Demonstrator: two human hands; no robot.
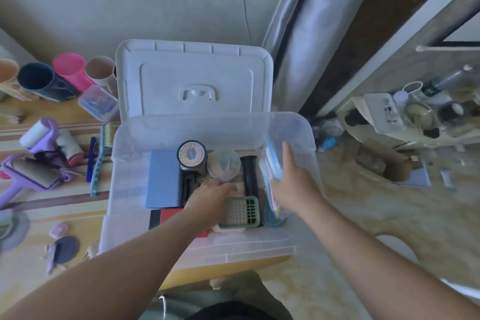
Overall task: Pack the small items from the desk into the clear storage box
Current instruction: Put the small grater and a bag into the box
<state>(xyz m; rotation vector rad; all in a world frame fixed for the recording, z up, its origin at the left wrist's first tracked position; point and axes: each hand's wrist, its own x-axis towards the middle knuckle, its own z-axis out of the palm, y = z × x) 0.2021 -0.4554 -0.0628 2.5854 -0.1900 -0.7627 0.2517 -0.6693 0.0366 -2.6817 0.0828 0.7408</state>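
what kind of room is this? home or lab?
Most likely a room in a home, not a lab: a wooden desk strewn with lint rollers and plastic cups, a curtain by the wall, and toiletry-like clutter on a low shelf to the right.

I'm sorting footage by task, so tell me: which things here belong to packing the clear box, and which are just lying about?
Part of the job:
clear storage box
blue-lidded pack, held by the right hand
left hand inside the box
purple lint rollers on the desk
teal comb

Just lying about:
pink cup
navy cup
box lid
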